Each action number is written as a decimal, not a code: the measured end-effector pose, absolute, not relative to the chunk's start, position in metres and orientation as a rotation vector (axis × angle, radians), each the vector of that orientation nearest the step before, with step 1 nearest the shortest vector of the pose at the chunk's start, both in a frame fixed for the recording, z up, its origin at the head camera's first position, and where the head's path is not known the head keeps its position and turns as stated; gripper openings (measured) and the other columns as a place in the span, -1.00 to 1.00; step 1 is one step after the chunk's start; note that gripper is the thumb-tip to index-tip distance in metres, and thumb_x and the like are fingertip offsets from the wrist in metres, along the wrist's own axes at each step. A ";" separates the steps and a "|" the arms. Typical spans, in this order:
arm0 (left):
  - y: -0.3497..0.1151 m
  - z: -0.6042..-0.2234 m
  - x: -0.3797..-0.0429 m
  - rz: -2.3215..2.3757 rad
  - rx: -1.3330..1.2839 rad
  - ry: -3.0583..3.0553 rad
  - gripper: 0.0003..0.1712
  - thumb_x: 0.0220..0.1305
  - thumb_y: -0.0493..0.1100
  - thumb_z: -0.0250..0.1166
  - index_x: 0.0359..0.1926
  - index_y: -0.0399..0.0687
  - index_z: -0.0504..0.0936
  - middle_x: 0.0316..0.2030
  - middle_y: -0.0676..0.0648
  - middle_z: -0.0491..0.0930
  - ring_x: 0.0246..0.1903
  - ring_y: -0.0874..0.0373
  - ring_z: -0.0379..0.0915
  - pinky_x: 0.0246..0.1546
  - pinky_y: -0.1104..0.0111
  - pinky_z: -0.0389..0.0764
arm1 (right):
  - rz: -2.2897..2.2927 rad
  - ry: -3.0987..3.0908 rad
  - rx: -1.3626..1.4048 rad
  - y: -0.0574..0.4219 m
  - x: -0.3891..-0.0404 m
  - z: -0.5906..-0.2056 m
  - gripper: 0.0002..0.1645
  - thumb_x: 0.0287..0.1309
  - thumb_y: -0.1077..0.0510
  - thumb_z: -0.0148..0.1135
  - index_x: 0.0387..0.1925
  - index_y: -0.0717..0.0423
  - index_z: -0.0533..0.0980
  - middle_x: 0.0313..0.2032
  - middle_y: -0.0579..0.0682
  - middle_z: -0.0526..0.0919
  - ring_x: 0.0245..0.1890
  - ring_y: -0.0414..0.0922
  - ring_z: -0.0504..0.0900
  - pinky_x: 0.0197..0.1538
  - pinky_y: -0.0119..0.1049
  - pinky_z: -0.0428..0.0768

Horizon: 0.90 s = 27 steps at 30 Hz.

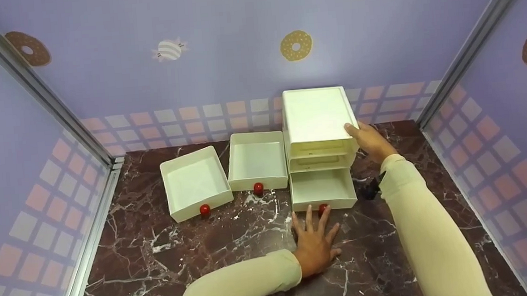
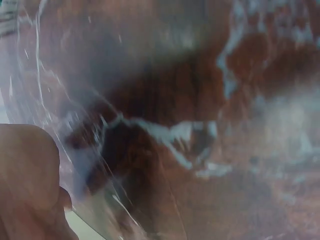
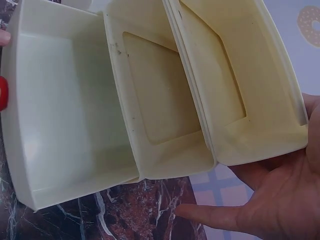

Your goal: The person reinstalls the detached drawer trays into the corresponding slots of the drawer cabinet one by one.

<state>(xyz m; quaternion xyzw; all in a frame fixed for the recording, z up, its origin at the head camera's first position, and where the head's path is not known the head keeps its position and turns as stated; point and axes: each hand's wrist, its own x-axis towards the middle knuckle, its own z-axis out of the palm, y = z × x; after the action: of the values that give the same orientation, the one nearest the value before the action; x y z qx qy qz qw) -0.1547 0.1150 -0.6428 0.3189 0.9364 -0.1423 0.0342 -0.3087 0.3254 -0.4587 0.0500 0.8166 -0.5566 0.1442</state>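
Note:
A white drawer cabinet (image 1: 317, 113) stands against the back wall, its upper two slots without drawers. From its lowest slot a white drawer (image 1: 322, 185) with a red knob (image 1: 323, 208) sticks out. My left hand (image 1: 316, 249) has its fingers spread at that drawer's front, around the knob; the left wrist view shows only part of this hand (image 2: 27, 185) over the marble. My right hand (image 1: 371, 140) holds the cabinet's right side, thumb over the top edge. One finger (image 3: 210, 214) points out straight in the right wrist view; others are hidden behind the cabinet.
Two loose white drawers lie left of the cabinet: one (image 1: 258, 160) right beside it, another (image 1: 196, 184) farther left and turned at an angle. Each has a red knob in front. Everything rests on a dark red marble tabletop (image 1: 233, 240) between patterned purple walls (image 1: 227, 52).

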 end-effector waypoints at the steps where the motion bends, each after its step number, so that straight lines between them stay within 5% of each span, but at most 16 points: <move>1: 0.115 -0.643 -0.157 -0.444 0.976 2.881 -0.16 0.36 0.61 -0.27 0.59 0.63 -0.02 0.67 -0.02 -0.37 0.59 -0.36 -0.25 0.35 -0.49 0.07 | -1.602 2.356 0.142 0.326 -0.308 -0.458 -0.21 0.61 -0.10 -0.23 0.63 0.14 -0.15 0.58 0.28 0.07 0.58 0.23 0.06 0.60 0.23 -0.01; 7: 0.121 -0.641 -0.168 -0.436 0.938 2.877 -0.16 0.34 0.62 -0.23 0.58 0.65 -0.02 0.66 0.03 -0.39 0.60 -0.32 -0.27 0.34 -0.49 0.10 | -1.569 2.371 0.152 0.326 -0.308 -0.457 -0.18 0.60 -0.14 -0.23 0.64 0.12 -0.18 0.61 0.25 -0.03 0.61 0.23 -0.03 0.60 0.25 -0.04; 27: 0.135 -0.632 -0.231 -0.299 0.801 2.883 -0.18 0.36 0.57 -0.11 0.58 0.62 0.05 0.66 0.11 -0.43 0.62 -0.27 -0.37 0.35 -0.54 -0.08 | -1.576 2.366 0.169 0.324 -0.307 -0.454 -0.23 0.61 -0.09 -0.25 0.62 0.20 -0.09 0.55 0.30 0.14 0.58 0.19 0.05 0.62 0.16 -0.01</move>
<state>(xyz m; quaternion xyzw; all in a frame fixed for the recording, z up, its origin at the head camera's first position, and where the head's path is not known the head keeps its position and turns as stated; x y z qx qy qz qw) -0.2312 0.1353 -0.6324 0.2656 0.9566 -0.0992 0.0670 -0.3069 0.3243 -0.4542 0.0588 0.8218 -0.5474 0.1465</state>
